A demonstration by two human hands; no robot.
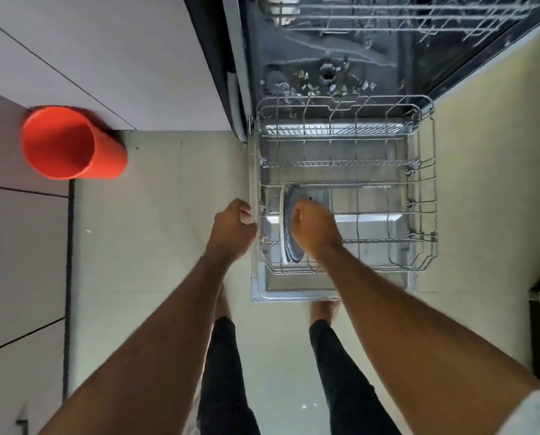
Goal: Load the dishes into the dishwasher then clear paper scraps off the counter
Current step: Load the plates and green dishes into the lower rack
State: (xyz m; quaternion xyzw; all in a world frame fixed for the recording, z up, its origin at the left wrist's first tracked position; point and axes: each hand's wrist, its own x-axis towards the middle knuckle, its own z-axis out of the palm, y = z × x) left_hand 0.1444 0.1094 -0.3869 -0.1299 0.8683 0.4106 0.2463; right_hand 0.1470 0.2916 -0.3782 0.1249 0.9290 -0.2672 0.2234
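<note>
Head view, looking straight down. The dishwasher point(388, 42) stands open with its door point(297, 287) folded flat over the floor point(168, 246), and the lower rack point(425, 183) is drawn out over the door.

One plate point(289, 243) — dark and speckled, with a pale rim — stands on edge in the near left part of the rack, its edge running front to back among the wire tines. The right hand point(315, 227) is at the plate's right side, fingers curled against its upper edge; the grip looks closed on the plate, though the fingertips are hidden behind the knuckles. The left hand point(234, 224) is just outside the rack, at the left edge of the door, fingers curled round the rack's left rim wire — a closed grip on the rack. Motion blur softens that hand, so the exact finger contact is unclear.

The rest of the rack holds bare wire rows. Farther back, on the tub floor of the dishwasher, lies a scatter of small pale scraps point(334, 86) around the central hub. The upper rack point(403, 17) shows at the top of the view, inside the tub.

On the left, a red bin point(71, 142) stands on the floor against grey cabinet fronts point(90, 51). Both forearms reach in from the bottom of the view, with dark trouser legs point(224, 387) and bare feet below them, close to the door's front edge.
</note>
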